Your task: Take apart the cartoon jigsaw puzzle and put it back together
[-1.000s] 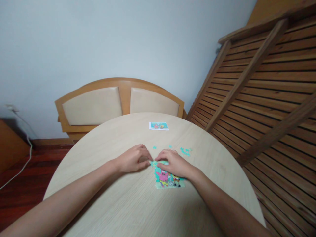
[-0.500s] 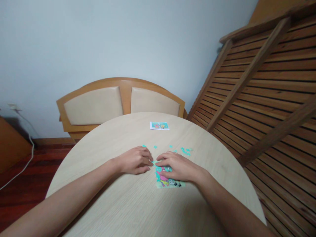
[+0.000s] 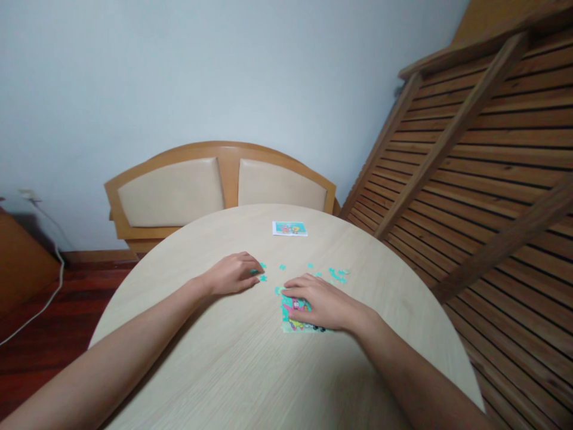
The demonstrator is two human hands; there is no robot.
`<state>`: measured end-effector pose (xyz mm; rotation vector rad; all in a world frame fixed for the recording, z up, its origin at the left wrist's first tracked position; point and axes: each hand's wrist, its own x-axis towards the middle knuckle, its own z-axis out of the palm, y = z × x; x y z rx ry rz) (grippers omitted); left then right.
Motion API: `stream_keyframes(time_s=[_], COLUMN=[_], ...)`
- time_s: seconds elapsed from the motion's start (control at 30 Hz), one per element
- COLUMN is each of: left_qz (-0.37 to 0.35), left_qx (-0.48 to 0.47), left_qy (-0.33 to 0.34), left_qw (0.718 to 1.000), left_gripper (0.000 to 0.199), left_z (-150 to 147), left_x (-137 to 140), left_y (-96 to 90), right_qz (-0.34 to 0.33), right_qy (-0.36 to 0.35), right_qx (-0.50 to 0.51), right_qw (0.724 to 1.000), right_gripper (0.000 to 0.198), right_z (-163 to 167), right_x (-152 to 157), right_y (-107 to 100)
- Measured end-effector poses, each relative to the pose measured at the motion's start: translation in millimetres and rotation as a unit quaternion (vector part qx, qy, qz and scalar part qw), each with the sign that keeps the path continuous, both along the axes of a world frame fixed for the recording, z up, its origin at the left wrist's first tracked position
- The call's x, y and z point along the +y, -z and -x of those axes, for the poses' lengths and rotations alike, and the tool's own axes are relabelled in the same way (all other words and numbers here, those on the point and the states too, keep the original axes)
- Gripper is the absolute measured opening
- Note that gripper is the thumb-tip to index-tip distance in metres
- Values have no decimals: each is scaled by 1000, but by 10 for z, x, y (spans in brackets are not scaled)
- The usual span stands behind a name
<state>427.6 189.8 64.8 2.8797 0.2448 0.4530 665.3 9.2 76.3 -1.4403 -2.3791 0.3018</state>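
Observation:
A partly joined jigsaw puzzle, teal with pink and yellow cartoon figures, lies on the round table in front of me. My right hand rests over its upper right part with fingers stretched out, hiding much of the picture. Farther left, my left hand is low over the table, thumb and fingers apart. A loose teal puzzle piece lies by its fingertips, and another bit of teal shows between thumb and fingers. Whether the hand touches these pieces I cannot tell.
Several loose teal pieces are scattered beyond my right hand. A small picture card lies near the far edge of the pale round table. Behind it stands a padded wooden headboard; a slatted wooden frame leans at right.
My left hand has moved away from the puzzle's upper left corner, up and left to the loose pieces. The puzzle has shifted slightly upward under my right hand, which stays on it.

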Motion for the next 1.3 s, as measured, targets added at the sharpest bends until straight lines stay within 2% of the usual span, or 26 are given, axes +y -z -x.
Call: stream_keyframes(time_s=[0.27,0.5,0.9,1.13,1.3], left_qz=[-12,48,129,179,187], left_qx=[-18,-34,-42,-54,-54], left_qy=[-8,-43,-28,-26,-22], left_qw=[1000,997,990,982,981], left_gripper=[20,8,9,13,14], left_z=[-96,-171,-199,-213,-234], left_x=[-30,-58,-151,-217,-266], left_y=[146,243,233,227,214], right_qz=[-3,-8,-1,-7,-13], right_qy=[12,4,48,49,47], right_qx=[0,11,-10,-8,-6], right_qw=[1000,1000,999,999,999], right_gripper=[44,44,48,47,47], right_z=[-46,-58,-39,-28,-29], right_x=[62,77,94,84,81], right_y=[103,127,188,190,196])
